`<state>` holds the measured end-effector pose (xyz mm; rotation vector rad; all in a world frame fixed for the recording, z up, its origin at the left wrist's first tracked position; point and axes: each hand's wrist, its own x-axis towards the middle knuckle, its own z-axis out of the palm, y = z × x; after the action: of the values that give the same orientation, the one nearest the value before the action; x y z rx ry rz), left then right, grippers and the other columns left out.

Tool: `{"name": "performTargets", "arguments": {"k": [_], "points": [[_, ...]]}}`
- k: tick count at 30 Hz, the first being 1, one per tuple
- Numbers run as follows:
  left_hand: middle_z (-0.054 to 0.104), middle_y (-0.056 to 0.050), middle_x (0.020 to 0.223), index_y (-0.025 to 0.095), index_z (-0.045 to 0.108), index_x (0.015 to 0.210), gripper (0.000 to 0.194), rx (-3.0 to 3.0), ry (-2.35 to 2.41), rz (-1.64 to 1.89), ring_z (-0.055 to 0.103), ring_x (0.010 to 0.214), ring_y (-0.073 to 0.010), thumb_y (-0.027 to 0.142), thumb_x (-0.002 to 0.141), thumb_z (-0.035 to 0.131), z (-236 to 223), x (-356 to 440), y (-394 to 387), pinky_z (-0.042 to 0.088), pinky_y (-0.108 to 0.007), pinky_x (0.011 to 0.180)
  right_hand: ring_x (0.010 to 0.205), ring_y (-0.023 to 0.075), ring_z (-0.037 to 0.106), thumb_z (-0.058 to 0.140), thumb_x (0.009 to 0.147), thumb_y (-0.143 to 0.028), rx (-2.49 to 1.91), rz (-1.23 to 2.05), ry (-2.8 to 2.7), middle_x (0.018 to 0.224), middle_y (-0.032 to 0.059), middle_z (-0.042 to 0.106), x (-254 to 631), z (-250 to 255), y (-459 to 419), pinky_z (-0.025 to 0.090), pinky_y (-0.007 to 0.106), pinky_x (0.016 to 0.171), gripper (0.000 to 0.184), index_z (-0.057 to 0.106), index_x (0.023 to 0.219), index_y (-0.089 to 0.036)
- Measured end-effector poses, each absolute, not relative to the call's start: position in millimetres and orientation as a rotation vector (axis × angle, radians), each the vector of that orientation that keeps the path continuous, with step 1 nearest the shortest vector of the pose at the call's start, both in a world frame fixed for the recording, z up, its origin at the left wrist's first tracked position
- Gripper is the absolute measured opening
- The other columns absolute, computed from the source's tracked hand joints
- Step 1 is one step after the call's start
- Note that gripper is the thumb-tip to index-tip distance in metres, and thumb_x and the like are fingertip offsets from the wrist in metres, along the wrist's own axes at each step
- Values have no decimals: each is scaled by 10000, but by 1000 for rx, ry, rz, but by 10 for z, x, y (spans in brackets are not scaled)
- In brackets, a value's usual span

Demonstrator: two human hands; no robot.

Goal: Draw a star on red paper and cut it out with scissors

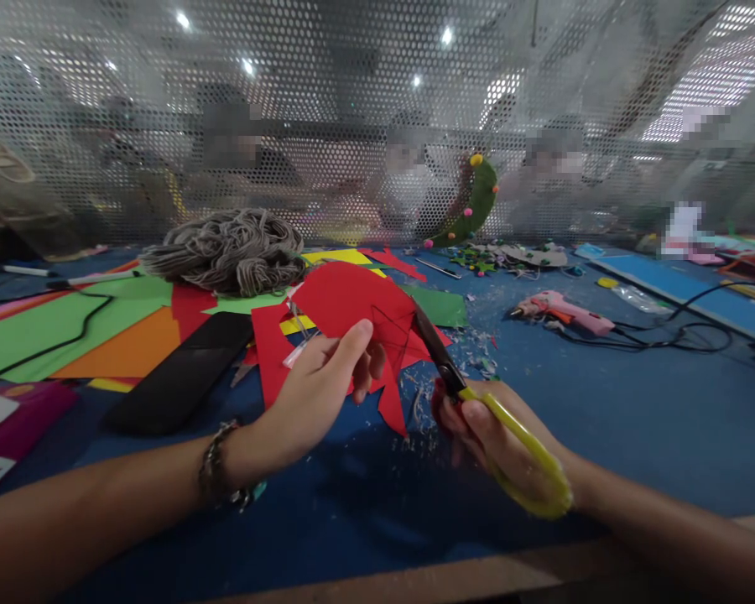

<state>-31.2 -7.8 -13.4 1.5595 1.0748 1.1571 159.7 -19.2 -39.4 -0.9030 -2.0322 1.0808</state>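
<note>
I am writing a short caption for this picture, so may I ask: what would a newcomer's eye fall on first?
Probably the bright red paper at the centre, with the left hand at its near side and yellow-handled scissors in the right hand. Next, perhaps, the heap of grey yarn behind to the left, and the green crescent with coloured balls, by the perforated screen at the back.

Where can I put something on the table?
Between the pink glue gun and right forearm, the table looks bare; also up front, between that arm and the left forearm. Left is crowded: orange paper, gray yarn.
</note>
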Motion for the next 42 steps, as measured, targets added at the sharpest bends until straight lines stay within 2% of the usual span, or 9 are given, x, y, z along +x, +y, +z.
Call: {"name": "performTargets", "arguments": {"k": [7, 12, 16, 19, 23, 27, 31, 35, 42], "points": [[422, 42, 400, 176, 457, 503, 411, 1564, 1142, 1195, 397, 404, -81, 378, 840, 333, -81, -336, -51, 323, -215, 455, 374, 50, 450, 249, 841, -566, -906, 1040, -2070, 466, -56, 365, 1597, -391, -191, 386, 151, 374, 465, 356, 611, -176], [437, 28, 396, 178, 429, 416, 457, 1658, 1125, 1039, 402, 429, -81, 389, 812, 344, -99, -322, -86, 355, -212, 509, 366, 36, 401, 246, 837, -577, -873, 1084, -2044, 488, -60, 352, 1600, -397, -185, 401, 152, 383, 467, 359, 627, -175], [464, 28, 457, 164, 494, 500, 428, 1533, 1093, 966, 411, 433, -83, 503, 750, 419, -169, -293, -116, 360, -211, 475, 436, 49, 442, 236, 837, -580, -776, 1095, -2152, 552, -35, 383, 1582, -344, -193, 385, 144, 384, 472, 369, 645, -169], [474, 29, 490, 156, 561, 591, 456, 1489, 1049, 918, 414, 442, -82, 557, 744, 409, -181, -269, -128, 370, -206, 476, 469, 55, 412, 241, 838, -577, -739, 1128, -2155, 586, -31, 373, 1572, -321, -201, 399, 163, 422, 457, 367, 673, -170], [451, 45, 485, 171, 601, 725, 424, 1512, 1016, 866, 411, 444, -82, 501, 795, 343, -136, -229, -163, 384, -193, 488, 546, 84, 390, 241, 842, -563, -714, 1087, -2197, 642, -6, 399, 1569, -362, -211, 426, 218, 513, 443, 404, 763, -159], [407, 53, 460, 183, 550, 646, 408, 1518, 961, 841, 392, 441, -82, 418, 841, 280, -130, -188, -218, 373, -175, 483, 602, 108, 382, 227, 847, -552, -667, 1046, -2209, 710, 19, 407, 1552, -419, -212, 433, 248, 568, 442, 411, 898, -153], [395, 58, 466, 180, 537, 668, 419, 1536, 869, 792, 379, 460, -78, 396, 872, 241, -193, -177, -257, 344, -160, 487, 700, 144, 393, 190, 824, -598, -665, 1010, -2239, 793, 59, 418, 1541, -426, -209, 433, 298, 659, 486, 399, 874, -162], [392, 63, 475, 185, 534, 720, 403, 1537, 850, 781, 368, 464, -80, 398, 881, 232, -230, -182, -271, 327, -164, 483, 668, 134, 413, 180, 811, -629, -677, 1044, -2206, 760, 47, 448, 1537, -442, -211, 430, 272, 619, 493, 380, 836, -179], [387, 46, 482, 191, 490, 650, 412, 1533, 883, 755, 400, 493, -100, 424, 859, 222, -198, -160, -284, 350, -184, 491, 580, 108, 443, 200, 827, -606, -700, 1053, -2152, 702, 25, 483, 1533, -496, -223, 425, 237, 550, 462, 380, 827, -180]]}}
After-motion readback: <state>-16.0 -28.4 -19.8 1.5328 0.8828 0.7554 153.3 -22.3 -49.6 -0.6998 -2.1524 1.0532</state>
